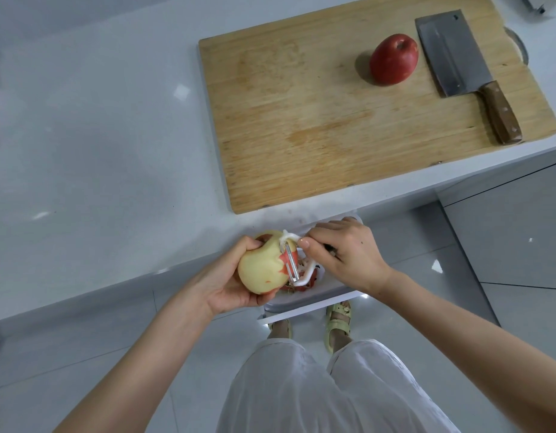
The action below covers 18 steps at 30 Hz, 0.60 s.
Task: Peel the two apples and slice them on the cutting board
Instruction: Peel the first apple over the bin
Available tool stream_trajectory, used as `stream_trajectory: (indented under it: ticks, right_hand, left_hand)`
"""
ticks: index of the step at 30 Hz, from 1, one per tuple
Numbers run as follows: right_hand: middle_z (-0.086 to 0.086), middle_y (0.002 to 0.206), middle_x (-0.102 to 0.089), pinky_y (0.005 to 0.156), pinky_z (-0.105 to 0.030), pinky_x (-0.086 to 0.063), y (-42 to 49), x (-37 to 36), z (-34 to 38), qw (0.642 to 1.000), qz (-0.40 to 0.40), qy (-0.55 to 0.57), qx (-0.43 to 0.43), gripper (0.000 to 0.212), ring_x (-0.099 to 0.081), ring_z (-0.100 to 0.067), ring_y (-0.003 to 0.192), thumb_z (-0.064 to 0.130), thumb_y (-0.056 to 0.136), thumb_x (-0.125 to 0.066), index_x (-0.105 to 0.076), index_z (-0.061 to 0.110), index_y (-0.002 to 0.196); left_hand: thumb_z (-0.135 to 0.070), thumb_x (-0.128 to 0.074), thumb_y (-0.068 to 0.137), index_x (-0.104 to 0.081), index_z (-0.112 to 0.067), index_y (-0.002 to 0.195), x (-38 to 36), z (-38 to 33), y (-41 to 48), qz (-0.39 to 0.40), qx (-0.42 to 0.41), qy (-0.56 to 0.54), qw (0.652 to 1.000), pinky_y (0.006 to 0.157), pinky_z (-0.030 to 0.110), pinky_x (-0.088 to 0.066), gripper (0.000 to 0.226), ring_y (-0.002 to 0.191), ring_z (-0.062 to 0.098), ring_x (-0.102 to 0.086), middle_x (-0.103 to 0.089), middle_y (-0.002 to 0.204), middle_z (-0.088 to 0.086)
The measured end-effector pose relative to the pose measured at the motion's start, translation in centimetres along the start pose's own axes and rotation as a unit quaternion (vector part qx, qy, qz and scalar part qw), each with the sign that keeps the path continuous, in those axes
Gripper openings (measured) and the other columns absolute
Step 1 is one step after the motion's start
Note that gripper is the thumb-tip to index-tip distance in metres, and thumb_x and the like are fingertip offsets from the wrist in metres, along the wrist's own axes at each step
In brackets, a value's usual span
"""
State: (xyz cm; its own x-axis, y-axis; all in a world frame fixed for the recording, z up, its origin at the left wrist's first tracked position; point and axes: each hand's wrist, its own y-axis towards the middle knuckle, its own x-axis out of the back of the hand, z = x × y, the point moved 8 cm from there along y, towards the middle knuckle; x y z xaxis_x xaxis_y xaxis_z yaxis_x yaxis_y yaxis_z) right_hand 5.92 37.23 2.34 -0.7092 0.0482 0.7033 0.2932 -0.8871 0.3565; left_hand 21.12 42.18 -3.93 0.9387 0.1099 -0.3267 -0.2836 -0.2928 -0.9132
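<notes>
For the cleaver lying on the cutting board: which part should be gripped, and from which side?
Grip the cleaver by its wooden handle, reaching from the near right. It lies flat on the cutting board, blade pointing away, handle end toward the person at the board's near edge; the red apple sits left of the blade.

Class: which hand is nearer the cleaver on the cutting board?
Right. The right hand, gripping the peeler, is below the cleaver; the left hand, holding the part-peeled apple, is farther left.
</notes>
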Motion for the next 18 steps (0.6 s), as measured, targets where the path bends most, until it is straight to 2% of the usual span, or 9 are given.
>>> stream_trajectory:
  ticks: [6,10,15,18]
  right_hand:
    - [0.016,0.056,-0.029,0.048,-0.027,-0.031,-0.9,-0.5,-0.9,1.0,0.01,0.015,-0.021,0.05,-0.027,-0.004,0.052,0.045,0.099,-0.034,-0.05,0.021,0.058]
    - [0.016,0.056,-0.03,0.05,-0.02,-0.024,-1.3,-1.2,-1.5,0.999,0.027,0.031,-0.035,0.049,-0.029,-0.004,0.05,0.045,0.099,-0.035,-0.05,0.022,0.059]
    - [0.008,0.049,-0.043,0.046,-0.02,-0.029,-2.1,-2.7,-2.7,0.997,0.053,0.02,-0.061,0.056,-0.038,-0.009,0.046,0.049,0.098,-0.033,-0.055,0.018,0.058]
    - [0.007,0.048,-0.044,0.046,-0.013,-0.022,-2.6,-3.9,-3.3,0.994,0.075,0.026,-0.079,0.056,-0.039,-0.01,0.044,0.051,0.098,-0.032,-0.052,0.018,0.057]
  left_hand:
    - [-0.034,-0.062,0.061,-0.06,-0.01,0.093,0.2,0.9,0.4,-0.013,0.02,-0.002,1.0,0.047,0.028,-0.052,0.04,0.056,0.026,-0.06,-0.065,0.07,0.016]
    - [-0.035,-0.062,0.062,-0.059,-0.01,0.095,0.6,1.3,0.7,-0.022,0.025,-0.003,0.999,0.047,0.027,-0.052,0.042,0.057,0.026,-0.06,-0.064,0.071,0.017]
    - [-0.034,-0.055,0.086,-0.059,-0.012,0.095,1.6,1.4,1.1,-0.057,0.009,-0.005,0.998,0.048,0.026,-0.051,0.024,0.06,0.025,-0.059,-0.065,0.069,0.015]
    - [-0.035,-0.056,0.087,-0.059,-0.012,0.097,2.1,1.4,1.3,-0.077,0.004,-0.004,0.997,0.049,0.027,-0.052,0.026,0.064,0.025,-0.059,-0.065,0.072,0.016]
